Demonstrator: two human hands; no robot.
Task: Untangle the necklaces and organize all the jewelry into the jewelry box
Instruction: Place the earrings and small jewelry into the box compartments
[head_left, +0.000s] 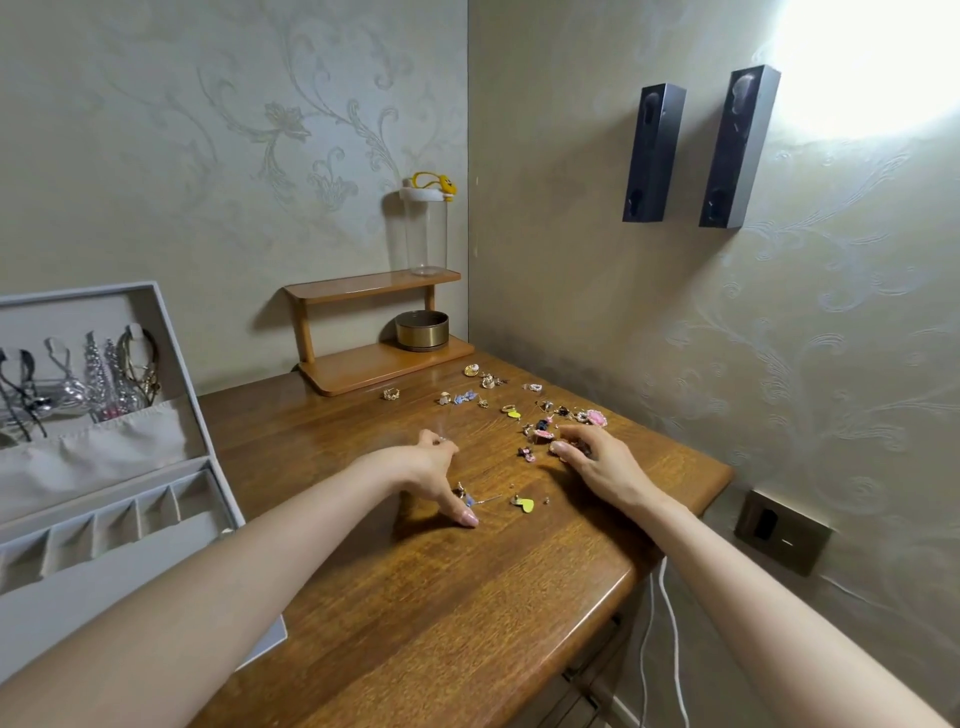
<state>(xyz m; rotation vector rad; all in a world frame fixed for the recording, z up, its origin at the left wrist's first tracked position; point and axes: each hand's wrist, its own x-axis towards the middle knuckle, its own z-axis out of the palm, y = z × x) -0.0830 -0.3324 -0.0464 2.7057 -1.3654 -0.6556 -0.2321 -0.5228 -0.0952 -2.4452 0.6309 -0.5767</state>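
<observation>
1 box (78, 613) left. 2 yellow hearts (524, 504) (513, 414) (1 near, 1 farther). Approx 25 small pcs (540, 435), too tiny for exact count. Far: 1 shelf (363, 366), 1 cup (426, 234), 1 tin (422, 328). Right wall: 2 dark fixtures (653, 153) (737, 148), 1 plate (782, 532).

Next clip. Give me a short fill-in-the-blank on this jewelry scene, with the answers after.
1. The necklaces hang inside the open ____ of the jewelry box.
2. On the small shelf, the clear tumbler stands ____ the round gold tin.
3. A yellow heart piece lies on the table between the person's two ____.
4. The jewelry box stands on the person's ____ side.
Missing words: lid; above; hands; left.
</observation>
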